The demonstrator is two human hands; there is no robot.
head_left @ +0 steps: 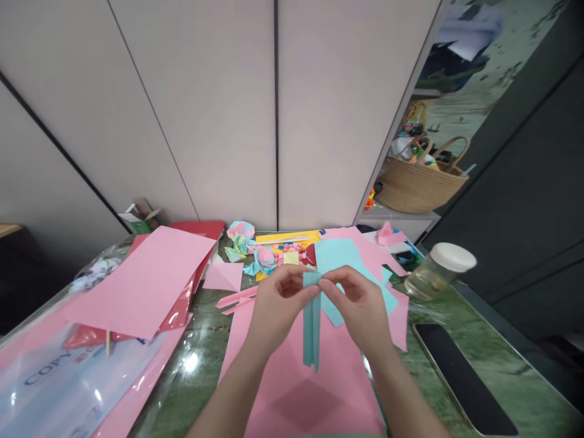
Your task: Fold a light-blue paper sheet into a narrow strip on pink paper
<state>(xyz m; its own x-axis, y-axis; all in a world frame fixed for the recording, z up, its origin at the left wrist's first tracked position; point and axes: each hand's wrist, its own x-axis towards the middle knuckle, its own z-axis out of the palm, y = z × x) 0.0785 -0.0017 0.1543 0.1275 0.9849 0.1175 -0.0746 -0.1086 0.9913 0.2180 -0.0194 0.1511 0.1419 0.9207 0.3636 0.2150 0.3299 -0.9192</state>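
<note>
A narrow folded strip of blue paper [311,331] hangs upright in front of me, with lengthwise creases. My left hand [281,304] pinches its top end from the left, thumb in front. From the right, my right hand [358,304] pinches the same top edge between thumb and fingers. Beneath the strip lies a large pink sheet [305,389] on the table. Behind my right hand are pieces of blue paper [340,252]. Thin folded pink strips [237,298] rest left of my left hand.
Pink sheets [150,280] and a plastic paper packet [59,377] cover the left side. Crumpled paper flowers [262,258] and pink beads [292,247] sit at the back. To the right stand a lidded clear jar [433,274] and, nearer, a phone [460,374] on the green table [515,365].
</note>
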